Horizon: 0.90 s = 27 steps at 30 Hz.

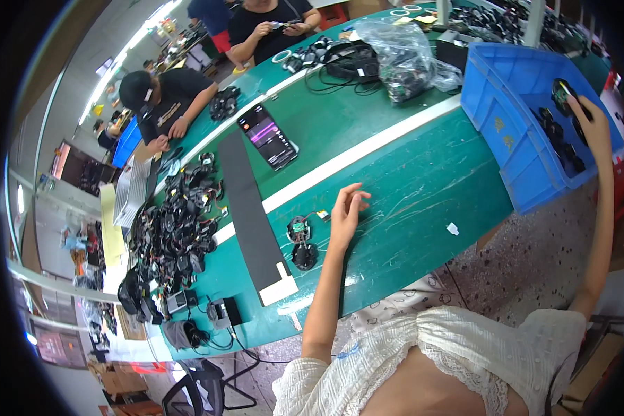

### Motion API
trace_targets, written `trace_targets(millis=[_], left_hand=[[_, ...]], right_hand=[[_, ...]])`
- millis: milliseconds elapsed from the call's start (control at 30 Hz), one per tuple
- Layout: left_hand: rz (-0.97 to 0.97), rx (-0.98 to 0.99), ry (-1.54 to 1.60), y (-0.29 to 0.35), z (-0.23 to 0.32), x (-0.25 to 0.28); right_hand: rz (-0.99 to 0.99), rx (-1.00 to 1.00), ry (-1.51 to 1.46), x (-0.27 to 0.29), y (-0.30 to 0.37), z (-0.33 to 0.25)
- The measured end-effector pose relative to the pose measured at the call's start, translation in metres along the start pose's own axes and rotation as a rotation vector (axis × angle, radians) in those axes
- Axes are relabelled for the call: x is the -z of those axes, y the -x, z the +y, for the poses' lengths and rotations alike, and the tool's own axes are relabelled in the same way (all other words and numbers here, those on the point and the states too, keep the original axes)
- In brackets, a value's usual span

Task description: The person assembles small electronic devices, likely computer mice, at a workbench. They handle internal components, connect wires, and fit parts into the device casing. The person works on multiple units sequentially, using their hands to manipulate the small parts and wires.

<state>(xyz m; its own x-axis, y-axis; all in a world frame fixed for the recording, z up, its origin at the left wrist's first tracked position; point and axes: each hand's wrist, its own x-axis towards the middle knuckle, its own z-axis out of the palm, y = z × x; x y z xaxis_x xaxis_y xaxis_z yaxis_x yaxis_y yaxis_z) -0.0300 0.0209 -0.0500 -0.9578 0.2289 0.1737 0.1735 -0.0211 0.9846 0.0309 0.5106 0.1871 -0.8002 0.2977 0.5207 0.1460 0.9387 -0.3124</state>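
My left hand (349, 209) hovers over the green table (423, 180), its fingers loosely bent and apart, holding nothing. Beside it lies an opened black round device: one half shows a green circuit board (299, 229) with a small wired piece (322, 215), the other half is a black shell (304, 256). At the far right my right hand (591, 123) reaches over a blue plastic bin (496, 132). Its fingers are closed on a black rounded device part (564, 96) above similar black parts (560, 142) inside the bin.
A large heap of black wired parts (177, 225) covers the table's left side, beside a long black strip (246, 215). A lit phone (267, 139) lies farther back, near a clear plastic bag (402, 66). Two co-workers (177, 100) sit across the table.
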Motion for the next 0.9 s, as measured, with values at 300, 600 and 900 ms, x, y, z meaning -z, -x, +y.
trace_targets(millis=[300,600,900], left_hand=[[0.126,-0.080,-0.169,0.005,-0.008,-0.003],[0.249,-0.044,-0.045,0.013,-0.008,0.006],[0.263,-0.079,-0.140,0.008,-0.004,0.001]], right_hand=[[-0.319,-0.040,0.556,-0.069,-0.061,0.104],[-0.494,-0.252,-0.130,-0.095,-0.084,0.126],[0.209,-0.102,-0.160,-0.068,-0.095,0.117]])
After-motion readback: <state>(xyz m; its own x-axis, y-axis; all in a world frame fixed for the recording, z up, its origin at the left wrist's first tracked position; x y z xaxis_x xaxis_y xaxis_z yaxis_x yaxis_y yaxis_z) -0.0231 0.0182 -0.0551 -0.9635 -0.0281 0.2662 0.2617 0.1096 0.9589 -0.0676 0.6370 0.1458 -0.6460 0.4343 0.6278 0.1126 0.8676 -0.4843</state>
